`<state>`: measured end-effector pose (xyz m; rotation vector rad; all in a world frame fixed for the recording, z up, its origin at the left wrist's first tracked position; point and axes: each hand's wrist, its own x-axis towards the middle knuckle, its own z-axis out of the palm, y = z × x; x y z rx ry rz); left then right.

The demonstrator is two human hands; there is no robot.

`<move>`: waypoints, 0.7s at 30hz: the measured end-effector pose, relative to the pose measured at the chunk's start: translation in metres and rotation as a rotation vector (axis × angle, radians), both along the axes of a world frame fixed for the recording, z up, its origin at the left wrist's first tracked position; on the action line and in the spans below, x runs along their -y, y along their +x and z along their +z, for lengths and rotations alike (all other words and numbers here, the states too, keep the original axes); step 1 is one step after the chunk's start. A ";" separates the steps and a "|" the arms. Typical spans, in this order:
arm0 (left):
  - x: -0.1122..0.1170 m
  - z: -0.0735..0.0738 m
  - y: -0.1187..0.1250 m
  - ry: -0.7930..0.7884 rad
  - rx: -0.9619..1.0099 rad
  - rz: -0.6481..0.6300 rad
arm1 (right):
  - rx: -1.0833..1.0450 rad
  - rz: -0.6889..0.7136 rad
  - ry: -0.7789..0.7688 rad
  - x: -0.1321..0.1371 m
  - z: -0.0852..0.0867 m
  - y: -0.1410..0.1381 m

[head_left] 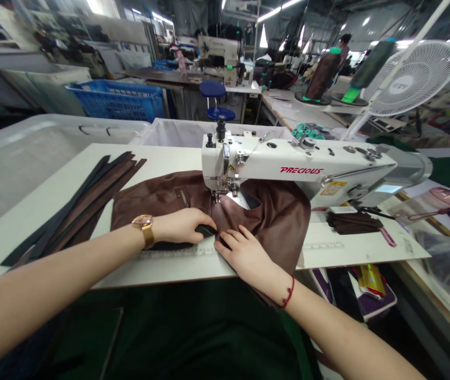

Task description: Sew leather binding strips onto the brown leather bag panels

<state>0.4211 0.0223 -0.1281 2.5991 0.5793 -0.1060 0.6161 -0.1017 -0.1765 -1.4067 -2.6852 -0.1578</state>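
Observation:
A brown leather-like garment piece (276,221) lies under the needle and presser foot (217,196) of a white sewing machine (264,163). My left hand (183,226), with a gold watch on the wrist, grips the near edge of this piece just in front of the foot. Dark lining shows between its thumb and fingers. Lying on the piece to the right of the seam is my right hand (244,252), palm down with fingers apart. A zipper-like slit (183,198) shows in the leather left of the foot.
Dark and brown strips (86,206) lie on the table's left. Folded brown pieces (353,222) rest under the machine's right end. Thread cones (323,74) and a white fan (410,79) stand behind. A ruler tape (185,253) runs along the front. Beyond are white bins (177,132) and a blue crate (117,100).

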 end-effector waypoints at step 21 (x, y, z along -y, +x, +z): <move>0.037 -0.003 0.018 0.272 -0.133 0.018 | -0.181 -0.036 -0.080 0.000 -0.006 0.007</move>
